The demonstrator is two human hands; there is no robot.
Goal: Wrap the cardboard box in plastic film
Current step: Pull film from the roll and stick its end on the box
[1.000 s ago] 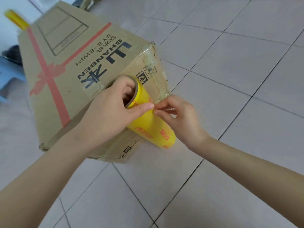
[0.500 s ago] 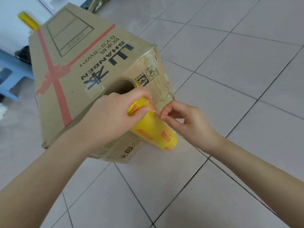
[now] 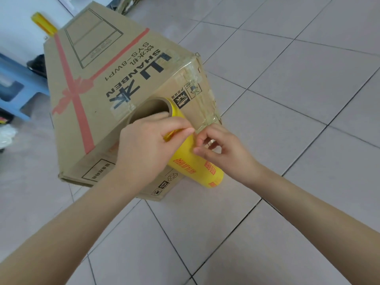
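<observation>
A large brown cardboard box [image 3: 98,83] with a printed red ribbon and dark lettering stands on the tiled floor. In front of its near corner I hold a yellow roll of plastic film [image 3: 197,169] with red print and a brown cardboard core. My left hand [image 3: 144,149] grips the roll near its upper end, thumb across it. My right hand [image 3: 224,151] touches the roll's surface with pinched fingertips right beside the left thumb. Whether a film edge is lifted is too fine to tell.
A second yellow roll [image 3: 43,23] pokes up behind the box's far left corner. A blue plastic stool [image 3: 18,87] stands to the left, with dark shoes [image 3: 38,64] behind it. Grey floor tiles [image 3: 298,99] spread out to the right and front.
The roll's open top end has come into view as my left hand slid down its side. My right fingertips have moved slightly lower on the roll, still picking at it.
</observation>
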